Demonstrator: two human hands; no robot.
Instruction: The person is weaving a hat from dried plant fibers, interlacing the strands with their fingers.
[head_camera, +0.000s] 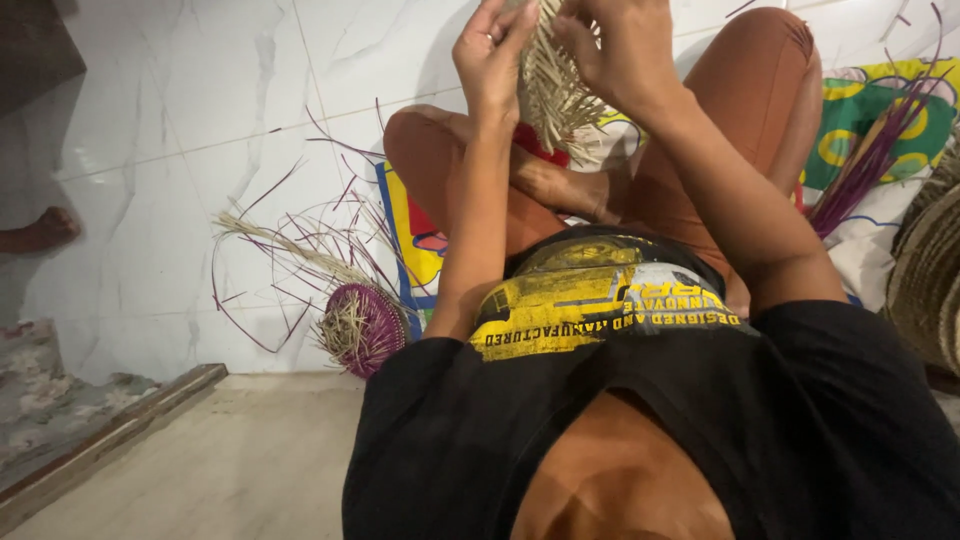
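A pale straw weaving (556, 92), a half-made piece with loose strand ends bristling from its lower edge, is held up at the top of the view, above the person's folded legs. It sits between the two hands. The left hand (492, 55) grips its left edge, fingers (484, 22) curled closed around the straw. The right hand (622, 45) closes on the right edge from the other side, its fingers bent over the top of the weave; their tips run past the frame edge, so how tightly they pinch cannot be told.

Below the weaving the person sits cross-legged on a bright printed mat (412, 232) in yellow, blue and red, spread on a white marble floor (170, 150). On the floor to the left lies a small round purple basket start (362, 326), tipped on its side, with pale straw bunched in its middle and long purple strands (290, 250) fanning out from it. At the right a bundle of purple reeds (868, 160) rests on the mat, beside a woven tan basket (930, 275) at the frame edge.
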